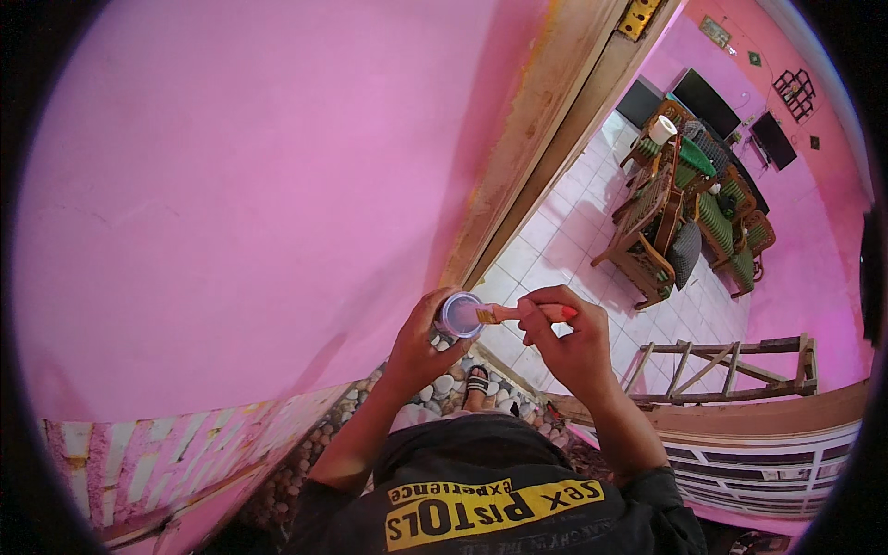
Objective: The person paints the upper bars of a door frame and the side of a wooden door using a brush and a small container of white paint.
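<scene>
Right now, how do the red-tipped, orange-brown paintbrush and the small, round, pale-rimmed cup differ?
Shape: the red-tipped, orange-brown paintbrush is long and slim; the round, pale-rimmed cup is wide-mouthed. Pose: the paintbrush points left, bristles at the cup's mouth; the cup opens toward the camera. Grip: the right hand pinches the paintbrush; the left hand wraps around the cup. Both are hand-held.

The brush handle [508, 313] looks wooden, the wall [277, 185] smooth and matt.

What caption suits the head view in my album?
Left hand holds a cup, right hand a paintbrush at its mouth, beside a pink wall.
</scene>
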Tool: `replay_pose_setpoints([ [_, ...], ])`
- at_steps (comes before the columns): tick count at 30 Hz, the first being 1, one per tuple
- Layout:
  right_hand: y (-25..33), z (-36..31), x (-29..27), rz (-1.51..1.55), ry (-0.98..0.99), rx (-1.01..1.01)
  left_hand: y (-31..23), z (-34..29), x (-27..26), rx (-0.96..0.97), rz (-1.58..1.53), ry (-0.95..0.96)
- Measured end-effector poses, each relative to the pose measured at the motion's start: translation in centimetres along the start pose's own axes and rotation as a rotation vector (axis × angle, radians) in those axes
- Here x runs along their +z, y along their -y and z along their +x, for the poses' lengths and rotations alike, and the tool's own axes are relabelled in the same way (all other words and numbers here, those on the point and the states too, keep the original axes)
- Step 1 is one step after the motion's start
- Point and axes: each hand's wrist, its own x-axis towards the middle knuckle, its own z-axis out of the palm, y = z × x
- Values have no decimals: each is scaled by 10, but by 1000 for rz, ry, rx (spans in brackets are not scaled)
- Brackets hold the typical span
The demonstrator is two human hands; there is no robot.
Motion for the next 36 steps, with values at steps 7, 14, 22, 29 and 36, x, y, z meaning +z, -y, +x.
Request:
replay_pose_setpoints([
  [7, -19, -3, 1, 437, -87, 271, -4, 3, -1, 29, 31, -15],
  [14, -49, -4, 0, 710, -153, 474, 1, 8, 3, -37, 7, -26],
  [22, -85, 3, -5, 965, -130, 669, 3, 20, 24, -21, 36, -70],
  [29, -132, 15, -34, 1145, -35, 700, 18, 27, 79, -48, -10, -161],
  [36, -169, 23, -71, 1162, 68, 758, -4, 33, 137, -91, -78, -173],
])
